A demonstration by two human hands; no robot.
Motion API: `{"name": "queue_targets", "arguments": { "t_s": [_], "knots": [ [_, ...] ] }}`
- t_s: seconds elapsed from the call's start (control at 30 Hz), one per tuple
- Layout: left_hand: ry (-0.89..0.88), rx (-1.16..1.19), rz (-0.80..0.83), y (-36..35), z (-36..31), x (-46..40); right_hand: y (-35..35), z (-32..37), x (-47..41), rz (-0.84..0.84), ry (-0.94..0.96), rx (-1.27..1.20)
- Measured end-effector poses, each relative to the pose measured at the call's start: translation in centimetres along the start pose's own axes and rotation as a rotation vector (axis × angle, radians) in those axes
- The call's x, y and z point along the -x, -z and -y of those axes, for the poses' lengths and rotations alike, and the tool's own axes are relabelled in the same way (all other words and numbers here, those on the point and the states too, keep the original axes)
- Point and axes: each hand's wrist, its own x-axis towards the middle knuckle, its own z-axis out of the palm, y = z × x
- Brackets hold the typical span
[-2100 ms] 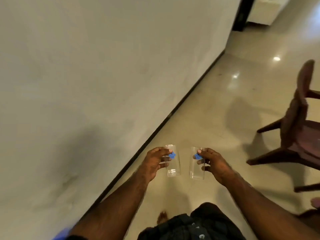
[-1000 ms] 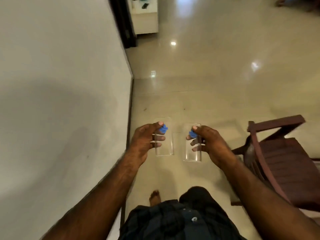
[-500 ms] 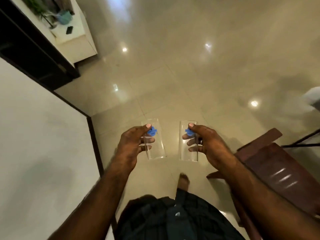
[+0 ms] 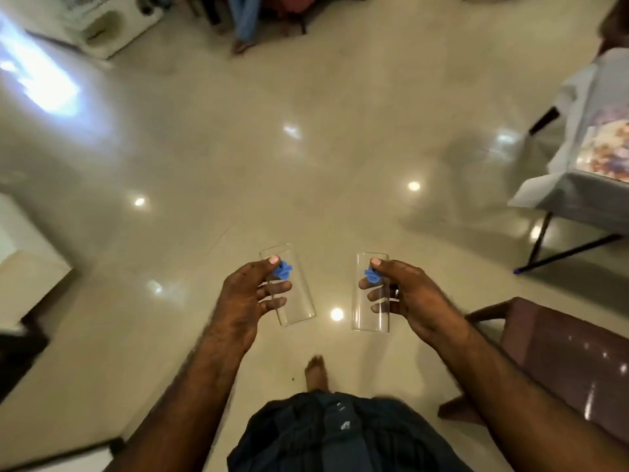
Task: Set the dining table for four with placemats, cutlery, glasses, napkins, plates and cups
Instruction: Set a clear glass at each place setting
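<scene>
I carry two clear drinking glasses, each with a small blue sticker near its rim. My left hand [image 4: 243, 296] grips the left glass [image 4: 293, 303], which tilts a little to the left. My right hand [image 4: 412, 299] grips the right glass [image 4: 369, 313], held nearly upright. Both glasses look empty and hang over the shiny beige floor in front of my body. At the right edge stands the dining table [image 4: 551, 195], draped in a pale cloth with a patterned placemat [image 4: 609, 151] on it.
A dark brown chair [image 4: 558, 349] stands close on my right. A white cabinet [image 4: 102, 25] sits at the top left, and a person's legs [image 4: 243, 25] show at the top. A white block [image 4: 23, 253] juts in from the left.
The view has swung right, away from the white wall, and the table has come into sight. Both hands still hold the glasses the same way in front of me.
</scene>
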Motion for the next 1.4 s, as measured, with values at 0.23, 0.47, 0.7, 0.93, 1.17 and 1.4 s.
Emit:
{"name": "queue_targets", "arguments": {
  "t_s": [0.23,0.47,0.7,0.93,1.17,1.4],
  "knots": [
    [0.051,-0.222,0.403,-10.9,-6.4,-13.5,4.0,5.0,-5.0,-0.334,0.092,-0.219],
    [0.04,-0.365,0.666,-28.2,-9.0,-22.2,15.5,9.2,-10.0,-0.567,0.147,-0.361],
    [-0.033,-0.452,0.835,-48.5,-13.3,-26.2,29.9,18.7,-13.5,-0.705,0.187,-0.38],
    [-0.116,-0.507,1.034,-66.0,-15.6,-30.5,41.3,25.4,-14.3,-0.928,0.286,-0.391],
    [-0.328,-0.728,1.285,-85.6,-12.6,-36.4,50.8,26.9,-16.9,-1.256,0.256,-0.49],
    [-0.542,-1.032,1.534,-98.5,-9.3,-37.0,56.7,27.9,-17.9,-1.534,0.116,-0.588]
  ]
}}
